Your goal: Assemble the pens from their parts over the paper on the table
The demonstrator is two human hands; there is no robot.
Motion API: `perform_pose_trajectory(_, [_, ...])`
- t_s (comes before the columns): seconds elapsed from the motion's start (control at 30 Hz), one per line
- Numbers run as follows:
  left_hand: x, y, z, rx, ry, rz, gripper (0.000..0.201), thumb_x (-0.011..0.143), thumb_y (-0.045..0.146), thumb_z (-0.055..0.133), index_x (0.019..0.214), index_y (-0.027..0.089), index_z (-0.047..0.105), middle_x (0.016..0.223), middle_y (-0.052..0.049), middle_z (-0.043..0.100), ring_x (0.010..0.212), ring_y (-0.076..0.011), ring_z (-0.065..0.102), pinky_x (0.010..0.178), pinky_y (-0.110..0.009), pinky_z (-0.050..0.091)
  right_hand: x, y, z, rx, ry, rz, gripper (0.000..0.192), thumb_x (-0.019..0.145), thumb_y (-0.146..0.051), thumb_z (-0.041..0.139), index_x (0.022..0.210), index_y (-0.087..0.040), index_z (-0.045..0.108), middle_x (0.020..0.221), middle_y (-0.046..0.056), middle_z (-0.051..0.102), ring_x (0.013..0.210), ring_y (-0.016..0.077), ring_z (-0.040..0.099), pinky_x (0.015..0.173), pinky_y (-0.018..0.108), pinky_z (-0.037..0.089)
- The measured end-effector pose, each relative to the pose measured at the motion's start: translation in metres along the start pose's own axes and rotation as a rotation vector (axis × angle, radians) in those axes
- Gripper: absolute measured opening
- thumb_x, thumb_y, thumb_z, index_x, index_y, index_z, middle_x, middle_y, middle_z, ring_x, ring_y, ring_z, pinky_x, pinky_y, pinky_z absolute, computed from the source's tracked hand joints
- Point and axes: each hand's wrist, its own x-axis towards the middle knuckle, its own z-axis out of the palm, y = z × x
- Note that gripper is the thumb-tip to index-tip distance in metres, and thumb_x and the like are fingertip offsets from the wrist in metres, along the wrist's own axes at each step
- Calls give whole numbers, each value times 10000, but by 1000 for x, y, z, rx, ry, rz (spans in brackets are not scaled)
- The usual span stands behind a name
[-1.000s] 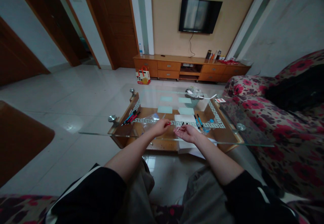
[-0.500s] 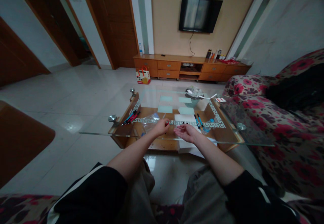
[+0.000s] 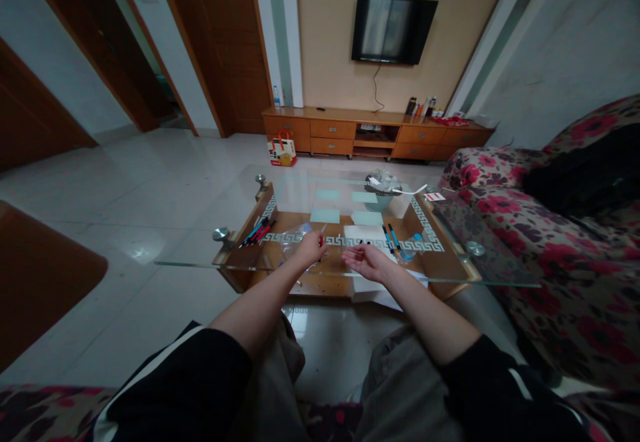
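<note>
The small red item (image 3: 321, 241) was at the fingertips of our left hand (image 3: 313, 247), above the near part of the glass worktop (image 3: 325, 216); too small to identify. That hand pinched it, fingers curled. Our right hand (image 3: 367, 262) was palm up beside it, fingers loosely spread, nothing clearly in it.

Main risk, we judged: a loose pinch could drop the red item, and slick glass would let it skid. Our left forearm, close to the crinkled clear plastic bag (image 3: 291, 245), could drag it. The slim blue-and-black pens (image 3: 395, 235) past our right hand could roll if nudged.

White paper (image 3: 365, 232) lay flat and matte there; on or under the glass, we couldn't tell. Farther left, a heap of slender red, blue and black pens (image 3: 257, 233). Worktop: clear, hard-edged, with frosted rectangles and a Greek-key border. Rightmost, a soft floral-print sofa (image 3: 493, 205).
</note>
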Motion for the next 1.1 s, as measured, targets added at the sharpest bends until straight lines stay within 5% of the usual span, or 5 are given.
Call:
perform_pose_trajectory(0.57, [0,-2,-4,76,-16,14,240,802,361,718,884,140,673,867,-94,685,854,-226,641,798,-309,474,4,2,-2,-54,-17,-16,151,935,-110,416,971,-133,561,803,97,669,702,152,685,617,242,575])
perform_pose_trajectory(0.83, [-5,0,-7,65,20,51,450,747,435,762,1057,134,634,1103,-129,616,1017,-255,608,912,-344,476,2,2,-1,-142,-33,-49,178,946,-108,400,969,-122,576,766,86,675,667,138,674,615,227,562])
perform_pose_trajectory(1.1, [0,-12,-15,99,50,-43,232,942,247,481,1029,110,646,1076,-157,620,1019,-231,596,949,-329,446,-3,4,-1,-406,-54,-157,83,877,-163,594,946,-138,632,713,51,695,487,99,563,403,168,375])
